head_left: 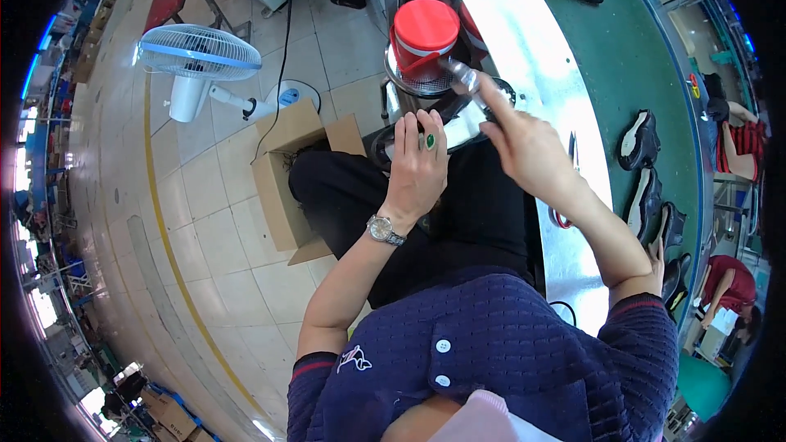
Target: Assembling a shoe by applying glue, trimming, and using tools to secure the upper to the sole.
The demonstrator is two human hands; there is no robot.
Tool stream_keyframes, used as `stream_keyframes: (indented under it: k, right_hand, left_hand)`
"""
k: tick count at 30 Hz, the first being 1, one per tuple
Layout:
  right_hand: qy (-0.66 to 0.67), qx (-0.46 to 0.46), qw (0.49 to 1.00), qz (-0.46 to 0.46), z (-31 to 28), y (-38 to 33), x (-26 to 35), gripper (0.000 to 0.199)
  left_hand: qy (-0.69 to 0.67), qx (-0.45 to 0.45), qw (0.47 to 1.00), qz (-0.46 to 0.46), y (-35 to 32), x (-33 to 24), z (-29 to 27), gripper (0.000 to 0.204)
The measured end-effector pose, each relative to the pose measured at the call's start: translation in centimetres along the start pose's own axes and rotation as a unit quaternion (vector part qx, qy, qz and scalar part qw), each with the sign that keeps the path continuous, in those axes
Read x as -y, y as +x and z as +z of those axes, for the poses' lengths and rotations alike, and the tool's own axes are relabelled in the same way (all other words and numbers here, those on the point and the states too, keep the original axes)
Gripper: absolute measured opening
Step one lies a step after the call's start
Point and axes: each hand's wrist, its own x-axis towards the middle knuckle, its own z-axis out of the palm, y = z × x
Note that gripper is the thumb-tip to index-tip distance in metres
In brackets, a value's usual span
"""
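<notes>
My left hand (417, 168), with a watch and a green-stoned ring, rests over a dark shoe-like piece (381, 147) above my lap. Its fingers are bent over this piece, which they partly hide. My right hand (524, 143) is closed around a shiny metal tool (463, 76), shaped like a small hammer, raised just beyond the left hand. The tool's handle is hidden in the grip. A pale surface (465, 124) shows between my hands; I cannot tell whether it belongs to the dark piece.
A red lidded bucket (426, 24) stands beyond my hands. The shiny metal bench (532, 49) runs along my right, with scissors (560, 218) on it. Several black shoes (639, 139) lie on the green belt (606, 74). An open carton (282, 188) and a fan (196, 61) are on my left.
</notes>
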Motion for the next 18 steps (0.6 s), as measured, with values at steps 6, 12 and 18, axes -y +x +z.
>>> stream_keyframes:
  k: [6, 12, 18]
  right_hand:
    - [-0.107, 0.051, 0.993, -0.006, 0.6, 1.0, -0.2, 0.064]
    - [-0.111, 0.05, 0.991, 0.061, 2.8, 0.9, -1.2, 0.061]
    - [-0.054, -0.034, 0.998, 0.015, 3.2, 0.5, 0.7, 0.063]
  left_hand:
    - [0.023, -0.033, 0.999, -0.002, -1.1, 0.3, 1.1, 0.061]
    - [0.027, -0.044, 0.999, -0.012, -0.9, 0.2, 1.5, 0.06]
    - [-0.008, -0.061, 0.998, -0.009, -1.3, 0.1, 1.4, 0.054]
